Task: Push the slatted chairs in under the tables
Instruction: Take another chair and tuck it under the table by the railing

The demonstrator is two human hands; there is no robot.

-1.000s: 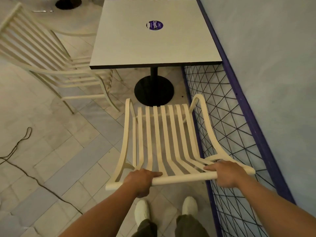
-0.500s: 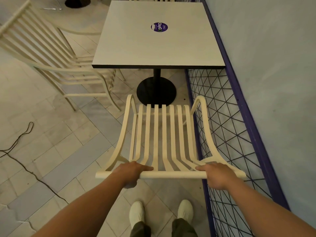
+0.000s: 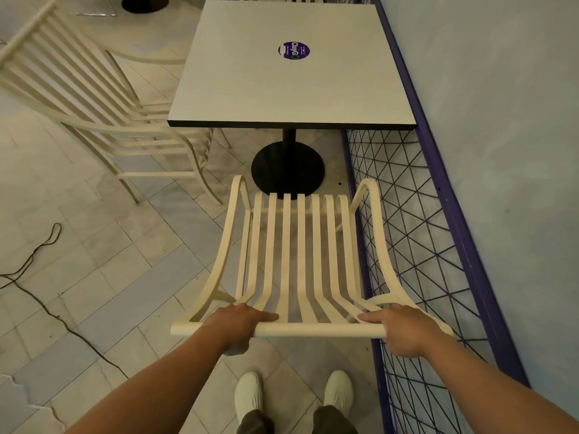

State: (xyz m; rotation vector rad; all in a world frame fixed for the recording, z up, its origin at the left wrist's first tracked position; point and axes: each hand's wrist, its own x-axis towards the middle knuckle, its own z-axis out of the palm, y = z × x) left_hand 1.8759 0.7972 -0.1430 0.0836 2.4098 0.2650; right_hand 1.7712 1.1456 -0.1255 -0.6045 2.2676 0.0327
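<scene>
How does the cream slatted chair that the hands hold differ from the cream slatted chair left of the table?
The left hand and right hand grip the near cream slatted chair; the left cream slatted chair stands untouched. The near one lies clear of the white square table; the left one's seat reaches under it. Both are cream and slatted.

Cream slatted chair (image 3: 285, 245) facing a square white table (image 3: 282, 83)
Upright, its front edge lies near the table's black round base (image 3: 288, 170), short of the top; a second slatted chair (image 3: 125, 129) stands angled, seat partly under the left edge
</scene>
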